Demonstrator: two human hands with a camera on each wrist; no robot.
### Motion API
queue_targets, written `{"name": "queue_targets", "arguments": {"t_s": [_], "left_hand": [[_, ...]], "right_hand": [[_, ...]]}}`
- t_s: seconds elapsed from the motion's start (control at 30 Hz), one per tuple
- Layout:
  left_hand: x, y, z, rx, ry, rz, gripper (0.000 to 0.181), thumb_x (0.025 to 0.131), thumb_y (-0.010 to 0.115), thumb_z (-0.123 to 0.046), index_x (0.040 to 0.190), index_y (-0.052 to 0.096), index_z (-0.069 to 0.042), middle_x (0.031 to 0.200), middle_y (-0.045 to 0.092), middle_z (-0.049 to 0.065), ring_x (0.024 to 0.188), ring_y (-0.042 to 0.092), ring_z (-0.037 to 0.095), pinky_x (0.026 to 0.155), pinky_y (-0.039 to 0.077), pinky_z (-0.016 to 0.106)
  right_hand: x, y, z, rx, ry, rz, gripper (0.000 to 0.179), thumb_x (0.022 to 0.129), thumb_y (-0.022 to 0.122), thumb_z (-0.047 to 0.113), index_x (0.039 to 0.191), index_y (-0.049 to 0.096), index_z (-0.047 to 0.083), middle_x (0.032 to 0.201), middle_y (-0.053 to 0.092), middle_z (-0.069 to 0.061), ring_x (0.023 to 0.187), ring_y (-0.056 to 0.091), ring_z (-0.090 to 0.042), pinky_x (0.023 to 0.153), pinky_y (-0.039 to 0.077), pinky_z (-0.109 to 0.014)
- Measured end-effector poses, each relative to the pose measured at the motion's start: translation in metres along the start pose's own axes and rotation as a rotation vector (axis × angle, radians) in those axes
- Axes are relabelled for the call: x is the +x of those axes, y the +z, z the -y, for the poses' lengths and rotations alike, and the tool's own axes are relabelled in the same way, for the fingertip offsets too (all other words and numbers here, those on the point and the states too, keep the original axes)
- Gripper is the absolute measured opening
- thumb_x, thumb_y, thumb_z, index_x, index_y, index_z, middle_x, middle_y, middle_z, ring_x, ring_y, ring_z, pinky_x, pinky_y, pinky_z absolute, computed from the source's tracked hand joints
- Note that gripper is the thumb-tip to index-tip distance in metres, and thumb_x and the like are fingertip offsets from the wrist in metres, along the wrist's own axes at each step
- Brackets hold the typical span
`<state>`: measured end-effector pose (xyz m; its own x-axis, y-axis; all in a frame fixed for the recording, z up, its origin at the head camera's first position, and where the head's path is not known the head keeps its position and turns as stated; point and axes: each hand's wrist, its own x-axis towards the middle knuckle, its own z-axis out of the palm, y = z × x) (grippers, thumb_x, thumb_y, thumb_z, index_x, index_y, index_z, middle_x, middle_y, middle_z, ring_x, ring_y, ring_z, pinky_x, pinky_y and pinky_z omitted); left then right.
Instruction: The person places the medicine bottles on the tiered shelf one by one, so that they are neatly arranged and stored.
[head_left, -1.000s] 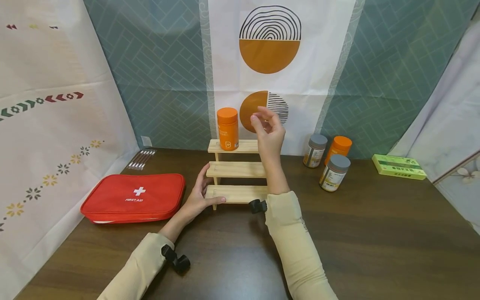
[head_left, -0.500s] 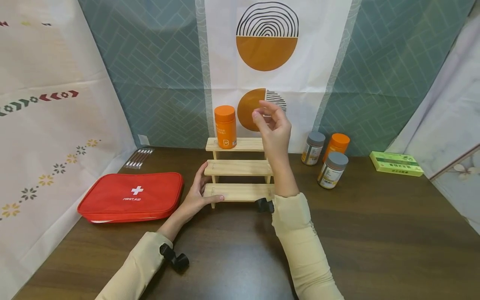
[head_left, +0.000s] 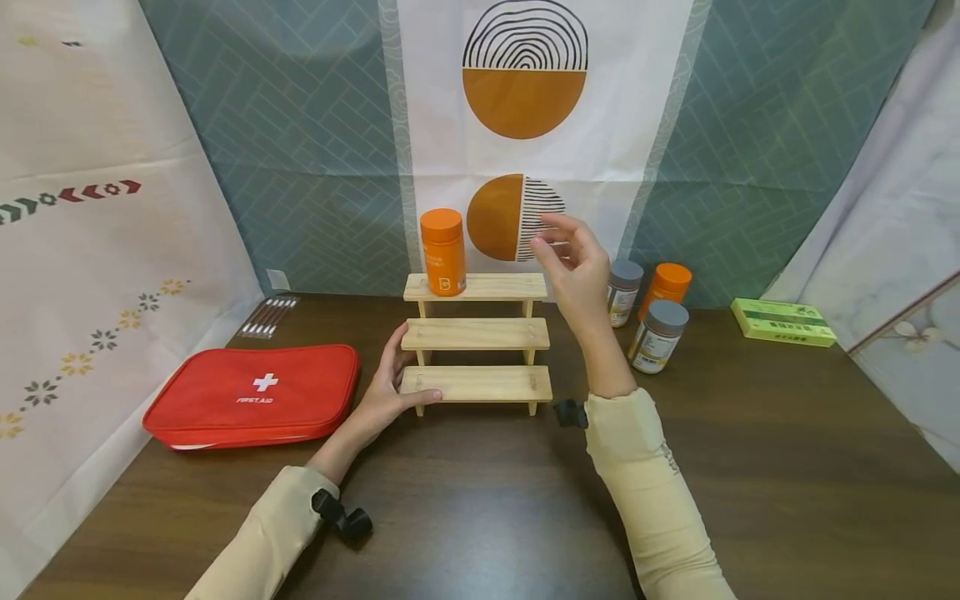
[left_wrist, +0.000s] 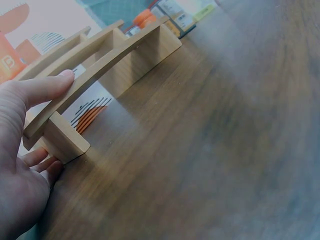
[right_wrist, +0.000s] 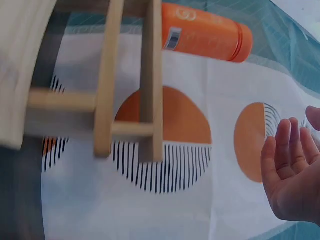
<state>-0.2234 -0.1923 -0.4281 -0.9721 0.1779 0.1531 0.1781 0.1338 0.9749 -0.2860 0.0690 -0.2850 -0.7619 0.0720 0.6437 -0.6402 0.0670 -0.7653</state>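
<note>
Right hand (head_left: pixel 581 275), fingers loosely bent, thumb apart, shifted right, partly blocking grey-lidded jar (head_left: pixel 624 293) near back edge of worktop (head_left: pixel 480 508). Left hand (head_left: pixel 384 393) grips wooden stand (head_left: pixel 476 335); orange bottle (head_left: pixel 442 254) on stand's top left; red pouch (head_left: pixel 258 400) leftward.

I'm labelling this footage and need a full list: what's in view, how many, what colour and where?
wooden rack: 1, pale, mid-table
orange bottle: 1, orange, top tier's left end
orange-capped container: 1, orange, right of rack
grey-lidded jars: 2, grey lids, beside that container
box: 1, green, far right
first-aid pouch: 1, red, left of rack
white-tipped sticks: several, too small to count, behind pouch
table: 1, dark brown, underneath
backdrop: teal, white printed panel, behind
left hand: 1, gripping rack's left end
right hand: 1, raised right of top tier, holding nothing
sleeves: 2, cream, forearms
wrist devices: 2, black, at cuffs
</note>
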Motion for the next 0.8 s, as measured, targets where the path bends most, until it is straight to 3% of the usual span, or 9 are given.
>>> {"name": "queue_targets", "arguments": {"t_s": [0.33,0.5,0.63,0.7,0.8], "left_hand": [[0.0,0.0,0.001,0.009,0.016,0.0,0.111,0.079,0.076,0.0,0.156,0.003,-0.033,0.144,0.041,0.024,0.121,0.048,0.033,0.091,0.045,0.018],[0.0,0.001,0.0,0.008,0.02,0.002,0.111,0.079,0.076,0.001,0.156,0.002,-0.031,0.144,0.04,0.025,0.122,0.047,0.032,0.091,0.044,0.017],[0.0,0.002,-0.001,0.011,0.017,0.002,0.111,0.079,0.076,0.0,0.156,0.002,-0.031,0.144,0.04,0.025,0.122,0.047,0.032,0.091,0.044,0.017],[0.0,0.002,0.0,0.015,0.013,-0.001,0.111,0.079,0.076,0.0,0.156,0.002,-0.032,0.144,0.041,0.024,0.122,0.047,0.032,0.091,0.044,0.017],[0.0,0.001,0.001,0.021,0.01,-0.005,0.111,0.08,0.076,0.0,0.156,0.002,-0.033,0.144,0.041,0.022,0.122,0.047,0.032,0.091,0.044,0.017]], "right_hand": [[-0.009,-0.048,-0.013,-0.16,0.031,-0.002,0.029,0.09,0.068,0.008,0.118,0.065,-0.001,0.086,0.066,0.015,0.073,0.061,0.0,0.074,0.05,-0.014],[-0.011,-0.077,-0.019,-0.217,0.066,-0.027,0.029,0.091,0.066,0.006,0.118,0.064,-0.002,0.084,0.063,0.025,0.075,0.06,0.005,0.073,0.048,-0.013],[-0.011,-0.101,-0.022,-0.314,0.102,-0.04,0.03,0.092,0.065,0.009,0.12,0.063,-0.001,0.086,0.06,0.031,0.082,0.058,0.009,0.079,0.045,-0.015],[-0.01,-0.112,-0.025,-0.357,0.127,-0.032,0.033,0.093,0.065,0.012,0.123,0.062,0.0,0.089,0.059,0.031,0.087,0.056,0.011,0.084,0.043,-0.017],[-0.009,-0.129,-0.031,-0.402,0.17,0.007,0.037,0.094,0.064,0.015,0.128,0.059,0.001,0.101,0.063,0.017,0.094,0.055,0.009,0.094,0.043,-0.025]]}}
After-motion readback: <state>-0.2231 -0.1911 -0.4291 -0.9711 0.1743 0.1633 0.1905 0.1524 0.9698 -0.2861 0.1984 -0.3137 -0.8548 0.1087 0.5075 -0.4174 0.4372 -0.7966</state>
